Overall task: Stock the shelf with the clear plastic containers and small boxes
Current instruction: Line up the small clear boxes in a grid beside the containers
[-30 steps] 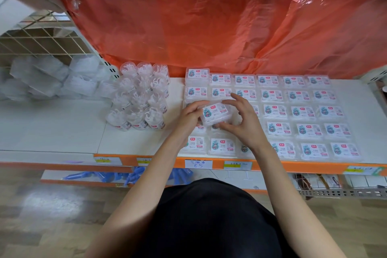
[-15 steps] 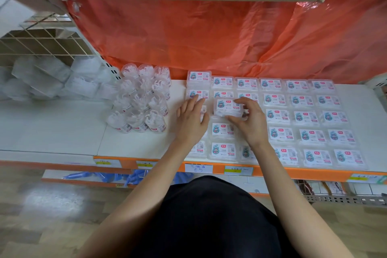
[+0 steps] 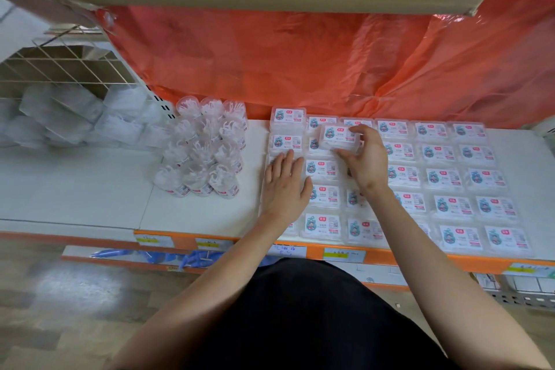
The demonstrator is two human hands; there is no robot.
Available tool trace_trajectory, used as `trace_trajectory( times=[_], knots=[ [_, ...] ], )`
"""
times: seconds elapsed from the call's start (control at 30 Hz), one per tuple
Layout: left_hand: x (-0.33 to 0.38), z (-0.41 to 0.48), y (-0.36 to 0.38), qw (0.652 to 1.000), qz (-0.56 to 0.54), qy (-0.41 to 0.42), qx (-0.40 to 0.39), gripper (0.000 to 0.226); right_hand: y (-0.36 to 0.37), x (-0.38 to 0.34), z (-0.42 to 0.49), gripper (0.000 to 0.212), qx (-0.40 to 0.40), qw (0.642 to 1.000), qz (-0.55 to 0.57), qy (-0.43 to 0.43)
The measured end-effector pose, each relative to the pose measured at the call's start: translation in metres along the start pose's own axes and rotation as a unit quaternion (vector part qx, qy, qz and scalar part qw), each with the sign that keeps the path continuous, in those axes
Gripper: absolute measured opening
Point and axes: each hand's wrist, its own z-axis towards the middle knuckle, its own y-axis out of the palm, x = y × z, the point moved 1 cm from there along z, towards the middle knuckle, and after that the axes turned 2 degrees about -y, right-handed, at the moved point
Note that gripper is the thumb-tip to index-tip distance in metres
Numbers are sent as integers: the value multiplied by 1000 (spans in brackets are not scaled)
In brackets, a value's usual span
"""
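The shelf (image 3: 207, 213) carries small boxes (image 3: 444, 177) in flat rows. The left hand (image 3: 285, 186) lies flat, outstretched and holding nothing, steadying the left column, I judge. The right hand (image 3: 365, 159) pinches one box (image 3: 338, 137) over the back rows — thumb at its near edge, fingers (image 3: 359, 129) curled over its right end — though blur hides whether it rests there.

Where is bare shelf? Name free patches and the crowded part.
Free: the white shelf in front of the bagged packs and left of the round tubs; a narrow strip between tubs and labelled boxes; the far right end. Crowded: the box grid, where the left hand rests and the right hand holds a box.
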Motion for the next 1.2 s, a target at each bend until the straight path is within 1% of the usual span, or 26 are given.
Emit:
trace_trajectory(
  times=[0.27, 0.47, 0.7, 0.87, 1.07, 1.2],
  knots=[
    [-1, 0, 1, 1000, -22, -3, 20, 63, 13, -8, 22, 51, -29, 999, -7, 22],
    [-1, 0, 0, 1000, -16, -1, 18, 62, 22, -16, 36, 51, -56, 998, -25, 31],
    [-1, -1, 0, 1000, -17, -3, 24, 60, 31, -15, 40, 48, -78, 994, -73, 2],
    [-2, 0, 2, 1000, -25, -1, 18, 49, 26, -9, 29, 45, -50, 995, -74, -30],
    [-1, 4, -2, 1000, -28, -9, -3, 50, 15, -12, -12, 40, -24, 998, -26, -60],
    [0, 5, -10, 999, 16, 3, -27, 51, 11, -22, -41, 35, -20, 996, -7, -89]
  ],
)
